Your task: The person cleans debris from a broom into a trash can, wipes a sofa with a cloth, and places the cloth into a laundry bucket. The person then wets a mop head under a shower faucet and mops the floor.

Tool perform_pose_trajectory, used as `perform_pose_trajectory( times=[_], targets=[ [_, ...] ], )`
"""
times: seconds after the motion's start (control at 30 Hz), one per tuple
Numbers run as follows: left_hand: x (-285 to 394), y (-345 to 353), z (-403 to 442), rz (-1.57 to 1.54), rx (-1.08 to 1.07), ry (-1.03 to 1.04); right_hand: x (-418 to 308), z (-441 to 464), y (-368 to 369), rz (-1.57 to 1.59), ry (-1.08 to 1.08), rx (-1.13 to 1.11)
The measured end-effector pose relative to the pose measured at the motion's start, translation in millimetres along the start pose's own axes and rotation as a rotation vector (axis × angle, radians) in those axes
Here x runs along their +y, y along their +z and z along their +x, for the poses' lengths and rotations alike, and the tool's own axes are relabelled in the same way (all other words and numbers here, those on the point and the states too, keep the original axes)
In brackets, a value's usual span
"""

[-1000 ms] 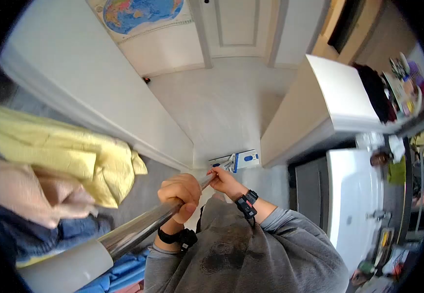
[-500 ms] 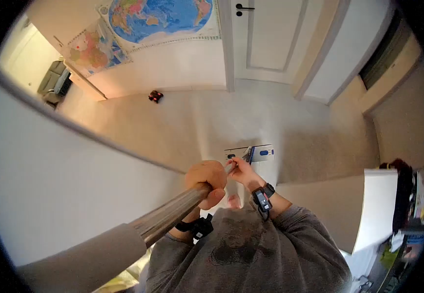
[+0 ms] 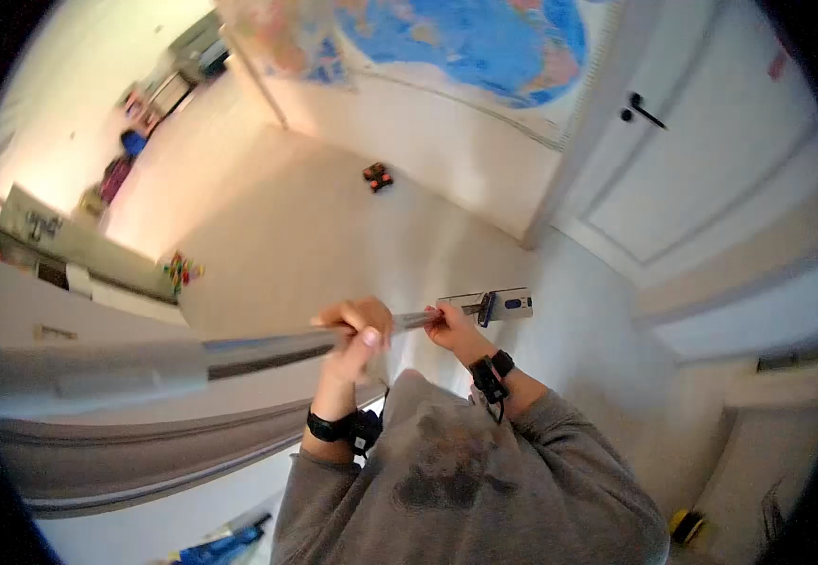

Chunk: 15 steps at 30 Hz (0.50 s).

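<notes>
A flat mop with a long metal pole (image 3: 277, 352) crosses the view from the left. Its thick grey grip (image 3: 98, 377) is nearest the camera. My left hand (image 3: 356, 331) wraps round the pole just past that grip. Lower down, close to the head end, my right hand (image 3: 453, 330) is closed on the same pole. The rectangular mop head (image 3: 517, 303), pale with blue parts, lies on the floor just beyond my right hand. Both wrists wear black straps with small devices.
A small black and red toy car (image 3: 378, 177) is on the floor ahead, near the wall with a world map (image 3: 465, 42). A white door (image 3: 701, 141) stands at right. Colourful toy pieces (image 3: 181, 270) lie by a cabinet at left.
My view has turned left, bringing more of the lit room into sight. The mop pole now lies flatter across the view, and both hands keep hold of it.
</notes>
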<state>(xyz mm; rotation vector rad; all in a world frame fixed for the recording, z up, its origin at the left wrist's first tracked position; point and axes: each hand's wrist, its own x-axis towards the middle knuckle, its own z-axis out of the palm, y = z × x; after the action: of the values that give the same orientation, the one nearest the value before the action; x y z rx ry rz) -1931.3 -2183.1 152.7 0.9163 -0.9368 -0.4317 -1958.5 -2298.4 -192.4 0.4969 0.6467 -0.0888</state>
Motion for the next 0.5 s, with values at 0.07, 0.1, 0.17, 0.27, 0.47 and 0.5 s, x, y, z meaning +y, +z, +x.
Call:
perform_pose_trajectory(
  times=[0.07,0.1,0.17,0.27,0.47,0.5],
  targets=[
    [3.8,-1.4,12.5,0.025,0.122,0.074,18.0,-58.0,71.7,-0.14,0.011,0.02],
    [17.8,-15.1,4.0,0.025,0.172,0.128,40.2,-51.6,75.8,-0.17,0.042,0.036],
    [21.5,-28.9,3.8,0.095,0.247,0.162,56.3,-33.8,89.4,-0.27,0.028,0.181],
    [24.6,-21.2,39.0,0.132,0.308,0.237,52.1,-29.6,120.7,-0.331,0.109,0.171],
    [58.8,-107.6,129.8,0.162,0.416,0.338,68.8,101.3,182.6,-0.34,0.263,0.302],
    [60.1,-124.4,138.2,0.184,0.441,0.351,79.3,118.5,193.9,-0.308,0.306,0.32]
  ],
)
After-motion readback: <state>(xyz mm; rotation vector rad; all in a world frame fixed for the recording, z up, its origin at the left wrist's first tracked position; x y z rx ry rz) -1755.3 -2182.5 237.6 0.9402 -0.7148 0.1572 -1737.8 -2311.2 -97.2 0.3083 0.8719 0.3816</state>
